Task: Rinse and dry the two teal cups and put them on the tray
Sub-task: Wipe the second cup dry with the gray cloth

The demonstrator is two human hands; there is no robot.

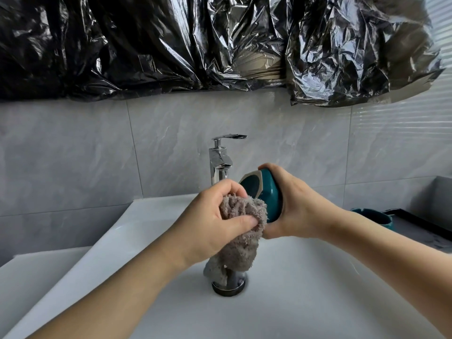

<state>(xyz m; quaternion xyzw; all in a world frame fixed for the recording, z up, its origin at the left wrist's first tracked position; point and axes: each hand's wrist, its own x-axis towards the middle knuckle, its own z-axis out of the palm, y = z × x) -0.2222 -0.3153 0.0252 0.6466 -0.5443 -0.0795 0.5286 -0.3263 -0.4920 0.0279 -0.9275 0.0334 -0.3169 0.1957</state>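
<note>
Left hand [215, 216] has its fingers bunched tight around the grey cloth [242, 231], pressing it to the mouth of the teal cup [265, 192], which the right hand [293, 206] grips sideways above the sink [305, 277]. What looks like the second cup [371, 215] sits on the tray [420, 222] at right, half hidden. A wet glaze could let the cup slip and crack on the basin.

basin [305, 277]: open white floor toward near edge and right side | faucet [219, 162]: upright at back edge, mid-basin | drain plug [228, 287]: raised at centre | tray [413, 223]: right edge, second teal cup [374, 216] on it
</note>
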